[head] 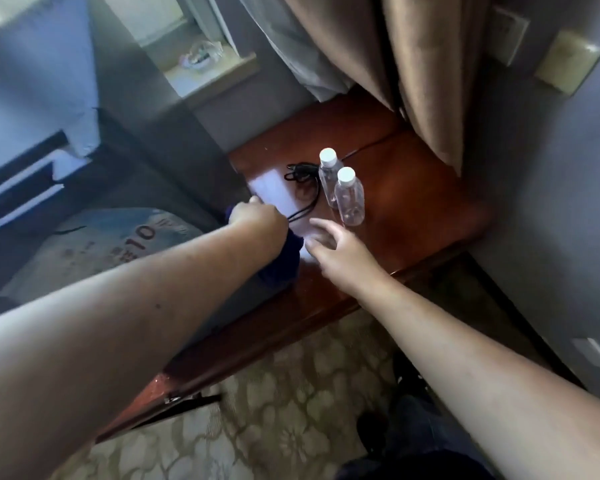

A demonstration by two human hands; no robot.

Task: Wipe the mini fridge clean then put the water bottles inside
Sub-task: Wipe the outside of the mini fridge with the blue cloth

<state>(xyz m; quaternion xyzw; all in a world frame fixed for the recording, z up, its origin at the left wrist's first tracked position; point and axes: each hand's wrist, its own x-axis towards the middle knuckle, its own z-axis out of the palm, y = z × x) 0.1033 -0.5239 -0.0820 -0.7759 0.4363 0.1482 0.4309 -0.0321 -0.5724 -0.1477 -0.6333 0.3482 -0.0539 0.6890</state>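
Observation:
Two clear water bottles with white caps stand side by side on a glossy reddish-brown wooden table (423, 202): the nearer bottle (350, 199) and the farther bottle (328, 174). My left hand (253, 216) is closed over a dark blue cloth (284, 261) at the table's left edge. My right hand (333, 244) hovers just below the nearer bottle, fingers spread and holding nothing. The mini fridge itself I cannot make out with certainty.
A coiled black cable (300, 174) lies on the table left of the bottles. Brown curtains (413, 64) hang behind. A printed sack (101, 247) and a white-and-dark appliance (32, 133) sit to the left. Patterned carpet (274, 410) lies below.

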